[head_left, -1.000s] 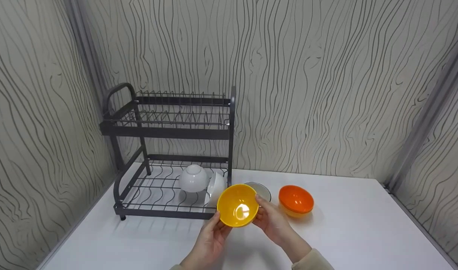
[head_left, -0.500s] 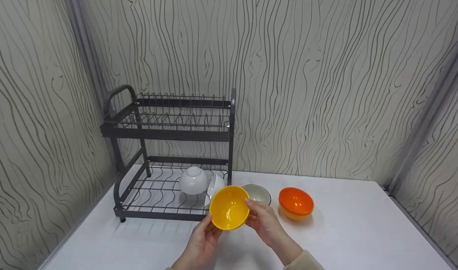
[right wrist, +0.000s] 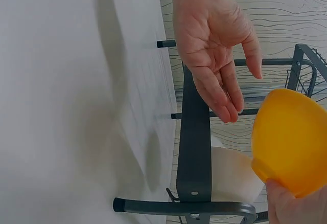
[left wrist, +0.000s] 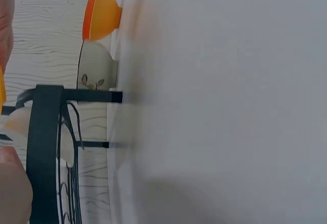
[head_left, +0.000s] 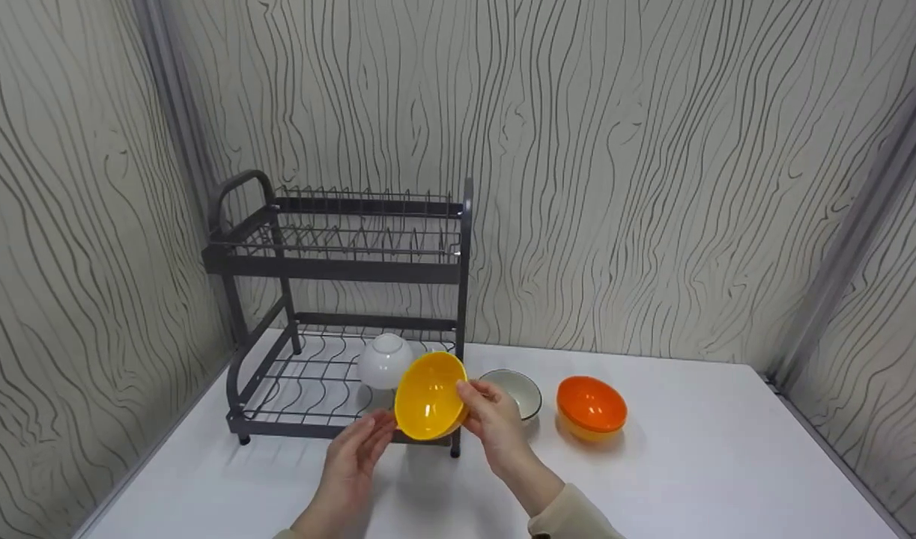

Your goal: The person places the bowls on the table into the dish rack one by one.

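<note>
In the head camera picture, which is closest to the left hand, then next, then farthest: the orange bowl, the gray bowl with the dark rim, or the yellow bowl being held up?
1. Yellow bowl: in the right hand, just right of the left hand.
2. Gray bowl: farther right, partly behind the right hand.
3. Orange bowl: farthest right.

Yellow bowl (head_left: 430,397), dark rack (head_left: 338,267), wavy-lined wall (head_left: 637,187)

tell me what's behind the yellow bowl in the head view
Behind the yellow bowl are the dark dish rack and an upturned white bowl, its right edge covered. Whatever the yellow bowl fully hides can't be told from that view.
</note>
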`<action>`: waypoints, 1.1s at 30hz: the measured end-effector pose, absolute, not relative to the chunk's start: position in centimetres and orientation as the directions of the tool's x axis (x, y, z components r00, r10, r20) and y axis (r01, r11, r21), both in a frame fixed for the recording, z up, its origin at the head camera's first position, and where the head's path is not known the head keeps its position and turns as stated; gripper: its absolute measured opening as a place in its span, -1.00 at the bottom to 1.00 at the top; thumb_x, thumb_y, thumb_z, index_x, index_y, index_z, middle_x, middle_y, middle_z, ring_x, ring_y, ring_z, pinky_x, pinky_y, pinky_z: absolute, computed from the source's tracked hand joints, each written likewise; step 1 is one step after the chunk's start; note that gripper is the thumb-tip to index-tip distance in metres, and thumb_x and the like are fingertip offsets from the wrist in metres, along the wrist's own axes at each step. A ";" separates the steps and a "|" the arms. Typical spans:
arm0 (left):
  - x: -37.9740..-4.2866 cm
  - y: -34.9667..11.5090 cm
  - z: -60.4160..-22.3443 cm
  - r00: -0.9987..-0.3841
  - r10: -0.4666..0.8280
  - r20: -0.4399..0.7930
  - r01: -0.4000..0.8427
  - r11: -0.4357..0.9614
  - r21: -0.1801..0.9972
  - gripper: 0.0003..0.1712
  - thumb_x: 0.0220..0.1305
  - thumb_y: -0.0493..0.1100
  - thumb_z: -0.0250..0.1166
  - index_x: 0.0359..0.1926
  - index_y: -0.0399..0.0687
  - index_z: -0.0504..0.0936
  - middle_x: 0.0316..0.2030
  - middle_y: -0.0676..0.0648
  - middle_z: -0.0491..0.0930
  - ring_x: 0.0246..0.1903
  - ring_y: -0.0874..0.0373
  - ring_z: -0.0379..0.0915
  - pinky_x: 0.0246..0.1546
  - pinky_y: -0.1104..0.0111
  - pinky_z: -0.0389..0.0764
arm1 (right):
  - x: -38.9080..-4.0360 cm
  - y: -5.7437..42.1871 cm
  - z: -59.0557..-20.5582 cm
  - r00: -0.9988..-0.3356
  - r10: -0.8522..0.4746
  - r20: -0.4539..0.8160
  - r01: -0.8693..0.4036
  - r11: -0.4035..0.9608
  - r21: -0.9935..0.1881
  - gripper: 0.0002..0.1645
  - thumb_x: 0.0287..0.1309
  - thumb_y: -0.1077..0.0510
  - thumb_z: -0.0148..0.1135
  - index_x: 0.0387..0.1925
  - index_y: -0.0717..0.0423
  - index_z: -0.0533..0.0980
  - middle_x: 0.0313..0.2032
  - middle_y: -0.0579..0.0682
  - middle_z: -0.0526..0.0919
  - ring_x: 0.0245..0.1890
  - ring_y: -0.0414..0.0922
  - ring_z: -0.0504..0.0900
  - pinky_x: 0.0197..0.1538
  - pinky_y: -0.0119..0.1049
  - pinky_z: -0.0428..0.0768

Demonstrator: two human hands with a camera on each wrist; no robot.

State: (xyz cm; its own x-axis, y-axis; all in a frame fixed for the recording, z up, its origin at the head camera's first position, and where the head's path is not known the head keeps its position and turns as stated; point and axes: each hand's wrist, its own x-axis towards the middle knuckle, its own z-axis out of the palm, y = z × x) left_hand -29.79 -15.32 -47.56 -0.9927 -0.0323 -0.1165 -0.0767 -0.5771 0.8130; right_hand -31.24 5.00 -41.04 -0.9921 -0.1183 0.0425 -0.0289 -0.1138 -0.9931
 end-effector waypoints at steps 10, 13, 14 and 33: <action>-31.1 -18.7 -48.1 -0.942 -0.329 0.061 0.083 -0.053 0.995 -0.52 0.28 0.02 0.15 0.05 -0.25 0.52 0.00 -0.11 0.60 0.01 0.18 0.53 0.06 0.46 0.55 | -31.9 2.0 -40.8 -0.990 -0.049 0.130 -0.131 0.007 -0.991 -0.24 0.10 -0.13 0.23 0.13 0.32 0.29 0.02 0.18 0.49 -0.10 -0.15 0.55 0.08 -0.25 0.60; -31.3 -19.2 -48.4 -0.922 -0.343 0.177 0.103 0.223 0.969 -0.64 0.28 0.01 0.15 -0.05 -0.12 0.60 -0.05 -0.06 0.63 0.02 0.11 0.51 0.05 0.40 0.56 | -32.2 1.2 -40.8 -0.988 -0.035 0.151 -0.152 0.042 -0.987 -0.25 0.06 -0.16 0.26 0.11 0.28 0.32 0.01 0.17 0.50 -0.08 -0.12 0.53 0.07 -0.28 0.60; -31.4 -19.4 -48.5 -0.916 -0.337 0.217 0.115 0.298 0.948 -0.68 0.28 -0.02 0.16 -0.07 -0.09 0.61 -0.06 -0.04 0.63 0.01 0.11 0.51 0.03 0.39 0.58 | -32.3 1.0 -40.8 -0.986 -0.032 0.161 -0.162 0.055 -0.985 -0.24 0.04 -0.16 0.27 0.11 0.27 0.33 0.01 0.16 0.50 -0.07 -0.11 0.52 0.07 -0.28 0.60; -32.2 -20.8 -49.3 -0.928 -0.191 0.319 0.080 0.735 0.674 -0.88 0.19 -0.13 0.23 -0.31 0.10 0.71 -0.32 0.11 0.69 -0.12 0.11 0.48 0.01 0.14 0.51 | -34.2 -4.0 -40.3 -0.934 0.045 0.353 -0.309 0.392 -0.866 -0.36 -0.05 -0.06 0.37 0.02 0.21 0.45 -0.10 0.09 0.57 -0.17 -0.09 0.58 -0.10 -0.28 0.67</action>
